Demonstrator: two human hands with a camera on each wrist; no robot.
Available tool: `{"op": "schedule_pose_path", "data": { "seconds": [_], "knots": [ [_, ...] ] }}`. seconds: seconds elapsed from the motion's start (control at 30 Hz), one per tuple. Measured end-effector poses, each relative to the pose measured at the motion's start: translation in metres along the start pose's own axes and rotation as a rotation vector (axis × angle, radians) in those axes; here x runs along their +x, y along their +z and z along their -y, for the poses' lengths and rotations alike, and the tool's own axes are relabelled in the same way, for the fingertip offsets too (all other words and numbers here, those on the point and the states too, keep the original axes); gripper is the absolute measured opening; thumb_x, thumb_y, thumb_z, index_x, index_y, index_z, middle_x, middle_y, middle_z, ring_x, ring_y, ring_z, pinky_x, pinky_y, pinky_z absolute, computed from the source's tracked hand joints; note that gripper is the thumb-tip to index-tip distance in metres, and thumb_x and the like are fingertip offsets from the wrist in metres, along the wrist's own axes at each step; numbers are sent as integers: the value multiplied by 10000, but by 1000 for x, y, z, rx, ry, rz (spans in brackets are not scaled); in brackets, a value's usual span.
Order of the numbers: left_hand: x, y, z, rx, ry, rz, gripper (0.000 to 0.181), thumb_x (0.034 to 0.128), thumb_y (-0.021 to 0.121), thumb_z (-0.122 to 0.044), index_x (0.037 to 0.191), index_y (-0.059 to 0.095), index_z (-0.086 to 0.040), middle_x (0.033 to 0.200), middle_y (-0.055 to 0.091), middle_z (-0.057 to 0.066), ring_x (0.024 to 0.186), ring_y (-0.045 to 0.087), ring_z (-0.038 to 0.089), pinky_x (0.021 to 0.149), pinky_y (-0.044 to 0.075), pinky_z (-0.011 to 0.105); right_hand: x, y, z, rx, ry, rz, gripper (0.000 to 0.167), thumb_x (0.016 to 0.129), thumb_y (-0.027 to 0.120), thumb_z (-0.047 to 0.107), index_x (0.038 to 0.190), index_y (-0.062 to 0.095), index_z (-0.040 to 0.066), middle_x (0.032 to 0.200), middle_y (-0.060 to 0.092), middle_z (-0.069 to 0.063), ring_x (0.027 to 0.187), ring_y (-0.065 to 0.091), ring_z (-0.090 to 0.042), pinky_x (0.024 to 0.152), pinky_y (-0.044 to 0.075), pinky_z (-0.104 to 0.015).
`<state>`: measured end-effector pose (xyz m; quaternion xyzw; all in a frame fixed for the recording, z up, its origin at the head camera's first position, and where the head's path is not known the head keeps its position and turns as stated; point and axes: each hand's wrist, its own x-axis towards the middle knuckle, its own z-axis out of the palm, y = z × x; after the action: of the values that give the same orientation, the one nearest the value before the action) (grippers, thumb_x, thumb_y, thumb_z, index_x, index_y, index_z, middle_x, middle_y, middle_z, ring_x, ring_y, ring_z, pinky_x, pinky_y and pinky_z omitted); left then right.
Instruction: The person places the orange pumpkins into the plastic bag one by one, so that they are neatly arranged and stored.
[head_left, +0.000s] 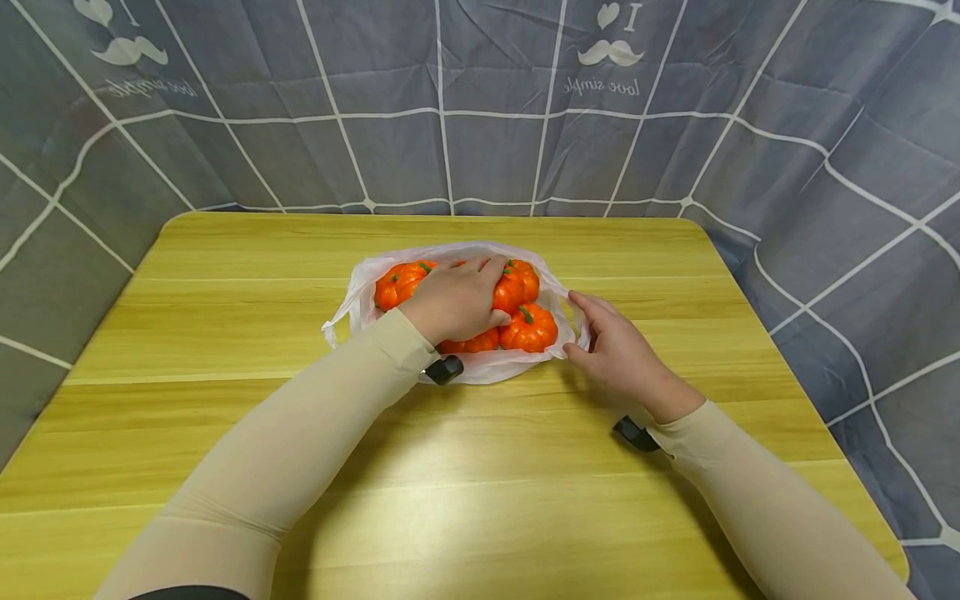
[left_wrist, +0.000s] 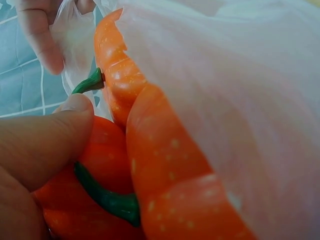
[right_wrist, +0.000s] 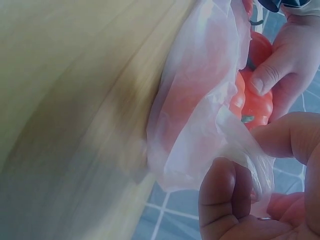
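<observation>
A thin white plastic bag (head_left: 487, 370) lies on the table with its mouth spread upward. Several small orange pumpkins (head_left: 529, 330) with green stems fill it. My left hand (head_left: 453, 302) reaches over them from above and grips one pumpkin (head_left: 507, 292); the thumb lies along its near side, while the far fingers are partly hidden. In the left wrist view, that thumb presses on an orange pumpkin (left_wrist: 107, 150) beside a green stem. My right hand (head_left: 618, 346) pinches the bag's right edge, where the film bunches between thumb and fingers in the right wrist view.
The yellow wood-grain table (head_left: 480, 517) extends around the bag on all sides. Behind it and at both sides hangs a grey cloth (head_left: 495, 158) with white grid lines. A knotted bag handle (head_left: 330, 329) sticks out at the left.
</observation>
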<state>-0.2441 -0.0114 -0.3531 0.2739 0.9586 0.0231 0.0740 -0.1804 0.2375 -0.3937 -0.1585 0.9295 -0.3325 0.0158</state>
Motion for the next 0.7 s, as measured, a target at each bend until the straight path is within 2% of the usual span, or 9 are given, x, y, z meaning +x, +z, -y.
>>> {"op": "schedule_pose_path", "data": {
  "seconds": [0.13, 0.37, 0.57, 0.7],
  "knots": [
    [0, 0, 0, -5, -3, 2, 898, 1007, 635, -560, 1667, 244, -94, 1687, 378, 127, 1579, 338, 270, 1304, 250, 505, 0, 2, -1, 9, -2, -4, 763, 933, 729, 34, 1595, 365, -71, 1609, 414, -268, 1088, 582, -329, 905, 536, -356],
    [1, 1, 0, -7, -5, 4, 900, 1007, 634, -560, 1668, 242, -91, 1688, 373, 130, 1580, 338, 269, 1306, 245, 496, 0, 4, -2, 26, 5, -2, 770, 929, 737, 31, 1598, 368, -62, 1605, 423, -265, 1035, 569, -315, 848, 519, -289],
    [1, 1, 1, -8, -2, 2, 906, 1004, 639, -561, 1666, 244, -84, 1686, 379, 136, 1576, 346, 274, 1309, 240, 493, 0, 7, -4, 29, 1, -1, 765, 929, 735, 29, 1593, 368, -71, 1614, 416, -264, 1183, 566, -352, 988, 532, -453],
    [1, 2, 1, -6, -1, 0, 905, 1004, 637, -564, 1665, 245, -87, 1681, 389, 140, 1573, 352, 283, 1310, 236, 492, 0, 8, -6, 29, -5, -1, 761, 928, 729, 25, 1590, 367, -79, 1609, 418, -271, 1227, 559, -375, 1035, 516, -506]
  ]
}}
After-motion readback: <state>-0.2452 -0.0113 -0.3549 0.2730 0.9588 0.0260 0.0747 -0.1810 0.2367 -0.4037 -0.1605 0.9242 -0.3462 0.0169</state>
